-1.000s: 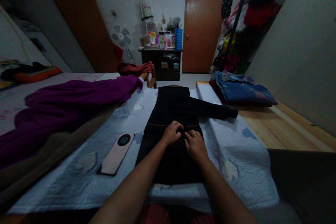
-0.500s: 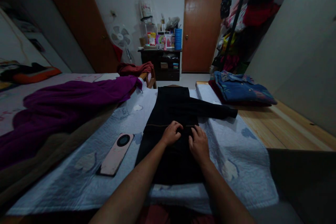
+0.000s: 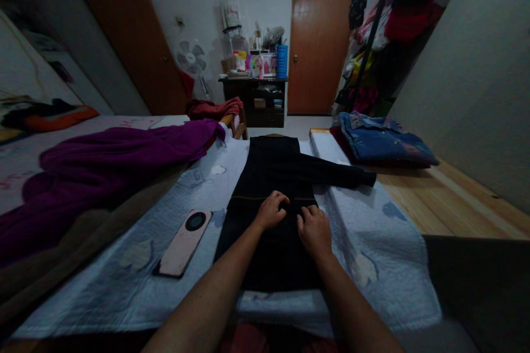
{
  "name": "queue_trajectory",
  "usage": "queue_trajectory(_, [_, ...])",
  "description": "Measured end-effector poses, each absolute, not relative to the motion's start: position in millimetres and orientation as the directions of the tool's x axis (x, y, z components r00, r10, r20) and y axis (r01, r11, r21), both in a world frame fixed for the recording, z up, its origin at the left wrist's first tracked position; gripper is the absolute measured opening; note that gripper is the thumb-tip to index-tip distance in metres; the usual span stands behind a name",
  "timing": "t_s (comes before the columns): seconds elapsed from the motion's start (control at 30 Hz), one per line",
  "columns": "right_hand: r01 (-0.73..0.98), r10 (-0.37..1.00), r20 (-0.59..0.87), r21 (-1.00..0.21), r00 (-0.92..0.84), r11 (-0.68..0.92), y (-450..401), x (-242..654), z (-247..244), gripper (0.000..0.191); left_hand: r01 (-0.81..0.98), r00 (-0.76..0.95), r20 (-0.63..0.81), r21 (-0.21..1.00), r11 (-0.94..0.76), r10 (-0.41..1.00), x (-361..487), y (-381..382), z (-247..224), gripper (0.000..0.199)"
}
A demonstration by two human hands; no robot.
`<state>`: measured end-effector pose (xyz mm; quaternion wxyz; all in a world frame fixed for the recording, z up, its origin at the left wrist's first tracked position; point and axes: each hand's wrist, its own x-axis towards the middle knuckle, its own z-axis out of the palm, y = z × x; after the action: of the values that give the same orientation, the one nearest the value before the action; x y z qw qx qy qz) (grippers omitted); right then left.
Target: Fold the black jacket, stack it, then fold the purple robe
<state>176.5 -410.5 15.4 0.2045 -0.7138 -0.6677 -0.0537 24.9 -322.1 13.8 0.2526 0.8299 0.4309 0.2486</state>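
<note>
A black long-sleeved garment (image 3: 273,168) lies spread on a light blue quilted cloth (image 3: 265,302), one sleeve stretched out to the right. A thin brownish line crosses its middle. My left hand (image 3: 271,210) rests on the garment just below that line, fingers loosely bent, with a gap between thumb and forefinger. Beside it, near the garment's right edge, my right hand (image 3: 315,229) lies with its fingers bent and slightly apart on the fabric. Neither hand visibly grips the cloth. To the left, a pink phone (image 3: 182,248) with a round black camera lies on the quilt.
Folded clothes, a denim piece (image 3: 385,140) on top, sit on the wooden surface (image 3: 408,198) at right. A purple cloth (image 3: 111,160) covers the bed edge at left. Farther back stand a fan (image 3: 192,58), a dark cabinet (image 3: 244,99) and a brown door (image 3: 323,38).
My right hand has drawn very slightly down toward me on the garment. My left hand and the garment look almost unchanged.
</note>
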Motion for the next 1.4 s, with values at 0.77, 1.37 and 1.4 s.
queue_trajectory(0.77, [0.921,0.899,0.371,-0.382,0.233,-0.081,-402,187,-7,0.032,0.587,0.510,0.211,0.623,-0.516,0.834,25,-321,11,0.032])
queue_trajectory(1.37, [0.950,0.886,0.456,-0.304,0.082,0.069,-407,183,-5,0.040,0.592,0.500,0.196,0.633,-0.498,0.843,25,-323,15,0.033])
queue_trajectory(1.4, [0.951,0.892,0.449,-0.292,0.041,0.104,-407,182,-5,0.040,0.592,0.500,0.197,0.634,-0.499,0.843,25,-323,15,0.033])
